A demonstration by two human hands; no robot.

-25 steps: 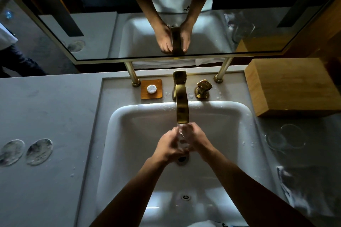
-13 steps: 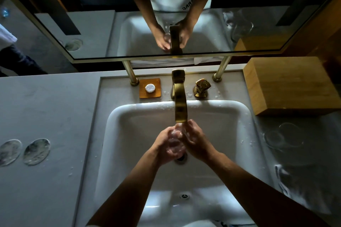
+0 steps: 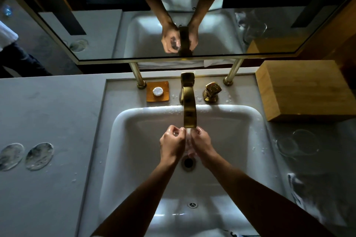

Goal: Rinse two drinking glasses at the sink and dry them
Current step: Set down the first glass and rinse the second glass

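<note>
A clear drinking glass (image 3: pixel 188 141) is under the brass faucet (image 3: pixel 189 110), where water runs onto it above the white sink (image 3: pixel 238 121). My left hand (image 3: pixel 171 145) grips the glass from the left with curled fingers. My right hand (image 3: pixel 202 144) holds it from the right. The hands hide most of the glass. A second clear glass (image 3: pixel 297 144) stands on the wet counter right of the sink, apart from both hands.
The drain (image 3: pixel 188 162) lies just below my hands. Behind the basin are a faucet handle (image 3: pixel 212 91) and a soap dish (image 3: pixel 158 91). A wooden box (image 3: pixel 302 88) sits back right, and a crumpled cloth (image 3: pixel 297 186) front right. Two round coasters (image 3: pixel 27 156) lie at left.
Both hands stay under the spout with the glass. They pressed close together half a second ago and now sit slightly apart, shifted a little around the glass.
</note>
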